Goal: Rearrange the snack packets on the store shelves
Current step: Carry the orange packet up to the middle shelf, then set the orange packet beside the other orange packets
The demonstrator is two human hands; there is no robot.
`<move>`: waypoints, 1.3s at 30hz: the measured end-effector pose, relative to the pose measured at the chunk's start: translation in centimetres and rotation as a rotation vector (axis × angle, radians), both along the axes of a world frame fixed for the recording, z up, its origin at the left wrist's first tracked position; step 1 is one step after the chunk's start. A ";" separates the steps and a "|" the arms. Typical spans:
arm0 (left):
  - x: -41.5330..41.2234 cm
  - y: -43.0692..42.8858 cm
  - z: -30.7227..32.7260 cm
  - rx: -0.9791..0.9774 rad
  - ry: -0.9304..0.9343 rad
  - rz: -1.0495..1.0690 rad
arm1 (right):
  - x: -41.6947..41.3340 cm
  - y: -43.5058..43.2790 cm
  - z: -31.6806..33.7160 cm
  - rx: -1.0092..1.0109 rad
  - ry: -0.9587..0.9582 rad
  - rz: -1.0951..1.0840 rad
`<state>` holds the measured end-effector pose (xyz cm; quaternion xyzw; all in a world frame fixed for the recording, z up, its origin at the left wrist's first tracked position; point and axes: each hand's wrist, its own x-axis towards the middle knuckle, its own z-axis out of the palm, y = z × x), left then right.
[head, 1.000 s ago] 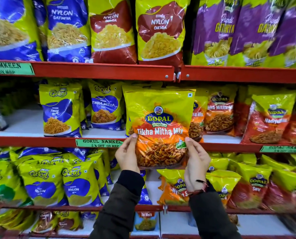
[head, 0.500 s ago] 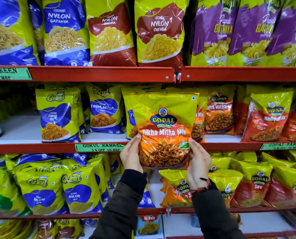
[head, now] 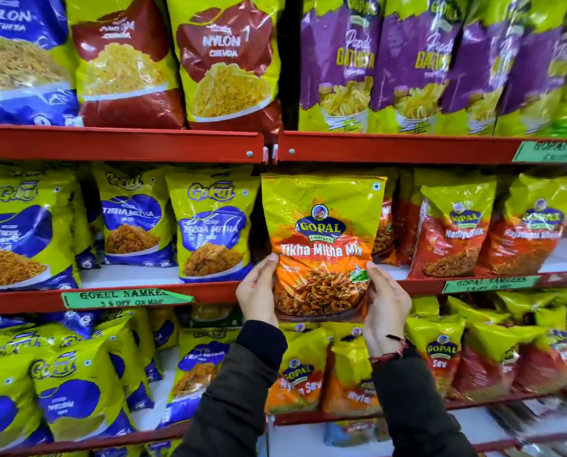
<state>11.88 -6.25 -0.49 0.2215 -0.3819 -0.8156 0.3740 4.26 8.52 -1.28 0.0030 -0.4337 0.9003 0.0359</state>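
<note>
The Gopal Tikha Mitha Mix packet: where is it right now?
Head view, centre: the Gopal Tikha Mitha Mix packet is held upright by both hands at the middle shelf, right of a blue Gokul packet.

Held packet (head: pixel 321 245): "GOPAL Tikha Mitha Mix"; shelf tag (head: pixel 127 298): "5% OFF".

Both hands are raised, left hand (head: pixel 257 293) and right hand (head: pixel 386 303) facing each other, fingers clasped inward, dark sleeves.
</note>
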 end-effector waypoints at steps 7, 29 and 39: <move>-8.4 6.7 1.4 -0.275 -0.074 0.062 | -8.8 7.1 1.0 0.068 0.106 -0.102; -16.7 11.3 -3.5 -0.860 -0.475 -0.196 | -17.7 7.6 -3.6 0.630 0.368 0.147; -11.7 11.7 -4.9 -1.049 -0.382 0.066 | -13.0 7.8 -5.8 0.775 0.573 -0.225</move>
